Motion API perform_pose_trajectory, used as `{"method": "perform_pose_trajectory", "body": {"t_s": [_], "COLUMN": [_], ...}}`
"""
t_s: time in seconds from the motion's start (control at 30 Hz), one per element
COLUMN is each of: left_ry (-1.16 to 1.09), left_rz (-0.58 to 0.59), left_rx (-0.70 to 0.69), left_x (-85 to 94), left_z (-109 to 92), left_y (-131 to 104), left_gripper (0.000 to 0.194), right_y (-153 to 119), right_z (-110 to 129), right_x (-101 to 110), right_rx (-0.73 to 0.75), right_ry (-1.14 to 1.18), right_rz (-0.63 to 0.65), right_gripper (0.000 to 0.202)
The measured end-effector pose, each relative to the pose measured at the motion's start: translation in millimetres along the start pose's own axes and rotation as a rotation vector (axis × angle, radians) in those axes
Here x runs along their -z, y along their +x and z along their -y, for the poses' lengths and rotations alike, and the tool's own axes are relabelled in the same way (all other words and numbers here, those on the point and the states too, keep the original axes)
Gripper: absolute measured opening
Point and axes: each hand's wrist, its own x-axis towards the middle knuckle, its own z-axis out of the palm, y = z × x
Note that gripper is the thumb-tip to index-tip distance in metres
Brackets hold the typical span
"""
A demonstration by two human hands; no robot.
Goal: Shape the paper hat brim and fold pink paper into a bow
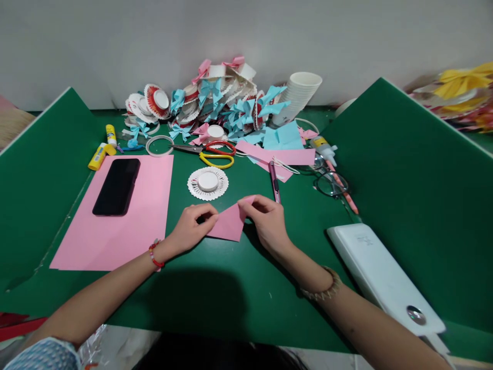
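Note:
Between my two hands is a piece of pink paper (228,224), held just above the green tabletop. My left hand (193,226) pinches its left side between thumb and fingers. At its upper right corner, my right hand (267,221) grips the paper, which bends there; the fingertips partly hide the edge. Just beyond the paper lies a small white paper hat (208,182) with a scalloped, slit brim. Scissors (215,153) with red and yellow handles rest behind it. A purple utility knife (275,181) lies near my right hand.
Pink sheets (150,226) with a black phone (116,186) on them lie left. Glue sticks (102,151) stand beyond. Decorated small hats (211,97) and stacked paper cups (300,92) fill the back. Glasses (332,184) and a white power bank (385,272) lie right, beside a green partition (416,195).

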Motion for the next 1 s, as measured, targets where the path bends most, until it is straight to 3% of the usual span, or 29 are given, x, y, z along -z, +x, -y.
{"method": "perform_pose_trajectory", "body": {"t_s": [0.23, 0.37, 0.43, 0.53, 0.63, 0.7, 0.8, 0.87, 1.0], "left_ry": [-0.089, -0.131, -0.154, -0.211, -0.201, -0.123, 0.023, 0.093, 0.084], "left_rz": [-0.024, -0.055, -0.138, -0.357, -0.541, -0.485, -0.184, -0.048, -0.022], "left_rx": [0.049, 0.054, 0.044, 0.026, -0.001, -0.045, -0.116, -0.125, -0.099], "left_x": [3.5, 4.3, 5.0, 7.2, 8.7, 7.7, 3.3, 0.3, -1.2], "left_z": [1.3, 3.9, 7.8, 15.4, 19.2, 17.2, 10.2, 6.0, 3.4], "left_y": [-0.5, -1.6, -2.4, -3.0, -2.3, -1.7, -1.5, -1.9, -2.7], "left_gripper": [0.017, 0.017, 0.017, 0.018, 0.016, 0.014, 0.013, 0.014, 0.023], "right_y": [14.1, 15.5, 17.2, 21.7, 22.2, 17.1, 5.5, 0.2, 4.3], "right_z": [-0.9, -0.6, -1.3, -3.2, -3.9, -3.1, -1.8, -2.2, -4.8], "right_x": [6.3, 5.9, 6.6, 10.6, 13.0, 10.8, 4.3, 1.6, 5.4], "right_rx": [-0.026, -0.034, -0.041, -0.032, 0.026, 0.071, 0.091, 0.092, 0.092], "right_ry": [0.173, 0.251, 0.282, 0.304, 0.196, 0.073, -0.019, -0.018, 0.001], "right_rz": [-0.250, -0.301, -0.321, -0.369, -0.351, -0.254, -0.126, -0.089, -0.095], "right_gripper": [0.018, 0.022, 0.020, 0.015, 0.013, 0.014, 0.015, 0.015, 0.013]}}
